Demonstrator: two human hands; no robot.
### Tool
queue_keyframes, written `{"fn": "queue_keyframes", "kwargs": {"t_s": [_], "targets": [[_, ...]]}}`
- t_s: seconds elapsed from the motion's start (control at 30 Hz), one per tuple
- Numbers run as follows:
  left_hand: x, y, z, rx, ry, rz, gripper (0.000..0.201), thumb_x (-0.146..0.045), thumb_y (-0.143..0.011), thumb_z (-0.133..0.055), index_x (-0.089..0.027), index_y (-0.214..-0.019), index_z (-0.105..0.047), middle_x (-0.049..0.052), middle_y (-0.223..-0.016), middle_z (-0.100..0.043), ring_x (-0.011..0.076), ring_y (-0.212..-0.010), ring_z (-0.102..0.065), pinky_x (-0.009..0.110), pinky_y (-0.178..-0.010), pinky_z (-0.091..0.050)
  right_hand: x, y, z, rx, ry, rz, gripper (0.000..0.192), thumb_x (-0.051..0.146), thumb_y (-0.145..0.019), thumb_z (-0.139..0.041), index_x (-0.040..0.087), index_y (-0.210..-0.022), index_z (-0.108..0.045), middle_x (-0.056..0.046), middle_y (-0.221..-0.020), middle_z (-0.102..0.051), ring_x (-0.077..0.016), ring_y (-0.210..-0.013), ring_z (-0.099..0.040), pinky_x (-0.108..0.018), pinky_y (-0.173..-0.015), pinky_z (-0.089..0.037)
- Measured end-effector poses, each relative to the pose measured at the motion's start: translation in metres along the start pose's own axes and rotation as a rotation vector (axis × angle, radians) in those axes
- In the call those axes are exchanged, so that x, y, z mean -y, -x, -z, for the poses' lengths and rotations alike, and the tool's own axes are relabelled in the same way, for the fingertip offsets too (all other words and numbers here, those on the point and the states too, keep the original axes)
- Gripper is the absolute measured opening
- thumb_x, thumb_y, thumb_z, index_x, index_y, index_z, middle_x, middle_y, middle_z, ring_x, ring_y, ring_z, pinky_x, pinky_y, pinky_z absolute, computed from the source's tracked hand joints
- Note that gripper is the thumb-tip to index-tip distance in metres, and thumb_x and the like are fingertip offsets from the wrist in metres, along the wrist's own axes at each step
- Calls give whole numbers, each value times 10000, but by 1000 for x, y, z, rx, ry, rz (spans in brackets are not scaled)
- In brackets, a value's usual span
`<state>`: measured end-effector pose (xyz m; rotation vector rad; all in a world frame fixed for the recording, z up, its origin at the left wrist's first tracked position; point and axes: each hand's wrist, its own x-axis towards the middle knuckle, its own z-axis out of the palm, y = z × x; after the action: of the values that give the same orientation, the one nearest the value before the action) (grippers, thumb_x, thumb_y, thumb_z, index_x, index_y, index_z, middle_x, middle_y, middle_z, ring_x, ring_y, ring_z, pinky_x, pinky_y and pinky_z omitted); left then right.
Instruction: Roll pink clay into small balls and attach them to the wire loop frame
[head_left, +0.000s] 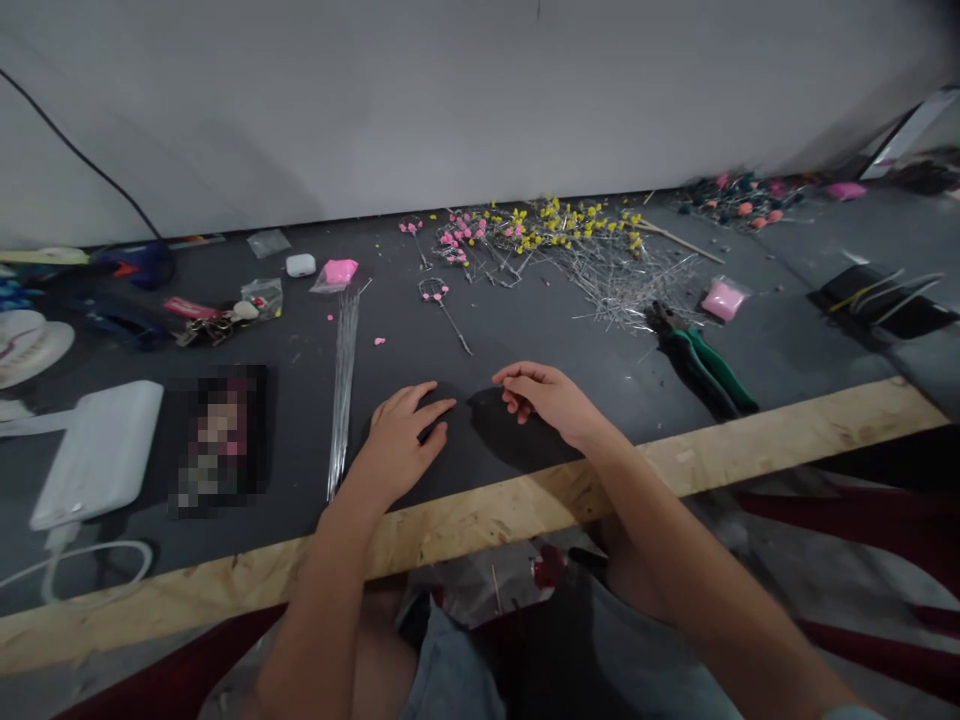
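My left hand (401,440) lies flat on the dark grey tabletop (525,330), palm down, fingers loosely spread, holding nothing. My right hand (544,395) rests just to its right with the fingers curled down onto the table; whether anything small is pinched in them I cannot tell. A bundle of thin straight wires (343,385) lies left of my left hand. A single wire with a pink-beaded loop (442,305) lies beyond the hands. Farther back is a pile of wires tipped with pink and yellow beads (555,240).
Green-handled pliers (705,365) lie to the right, near a pink clay packet (724,298). Another pink packet (337,272) and a white earbud case (301,264) sit at back left. A white power bank (101,450) and a phone (221,440) lie left. The wooden table edge (480,515) runs in front.
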<state>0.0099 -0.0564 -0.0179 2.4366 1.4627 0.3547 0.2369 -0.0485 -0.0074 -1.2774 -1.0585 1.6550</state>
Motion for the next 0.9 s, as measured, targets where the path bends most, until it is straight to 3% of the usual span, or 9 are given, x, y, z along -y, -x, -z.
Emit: {"fn": "queue_keyframes", "kwargs": {"t_s": [0.17, 0.4, 0.63, 0.9], "targets": [[2, 1, 4, -30, 72, -13, 311, -293, -882, -424, -221, -1120, -610, 80, -1298, -506, 233, -1205, -441, 443, -1007, -357, 1, 2, -1, -6, 3, 3, 148, 266, -768, -546, 175, -854, -625, 2, -663, -541, -88, -569, -498, -210, -475, -402], [3, 1, 2, -16, 41, -9, 327, -269, -881, -417, -269, -1157, -591, 53, -1310, -504, 242, -1211, -432, 478, -994, -364, 1, 1, -1, -3, 8, 0, 159, 280, -769, -545, 174, -858, -622, 0, -665, -541, -83, -564, -494, -193, -464, -403], [2, 4, 6, -53, 101, -20, 302, -264, -891, -407, -201, -1095, -620, 76, -1263, -532, 208, -1189, -453, 421, -1023, -359, 1, 0, -1, -8, 16, 6, 156, 269, -768, -539, 177, -860, -627, 2, -670, -539, -87, -570, -499, -203, -461, -399], [1, 3, 4, -43, 68, -28, 346, -215, -866, -416, -235, -1173, -576, 62, -1272, -532, 221, -1194, -453, 449, -1009, -374, 0, 0, -1, 2, 18, 7, 164, 279, -775, -539, 174, -868, -623, -2, -676, -540, -84, -571, -497, -191, -457, -400]]}}
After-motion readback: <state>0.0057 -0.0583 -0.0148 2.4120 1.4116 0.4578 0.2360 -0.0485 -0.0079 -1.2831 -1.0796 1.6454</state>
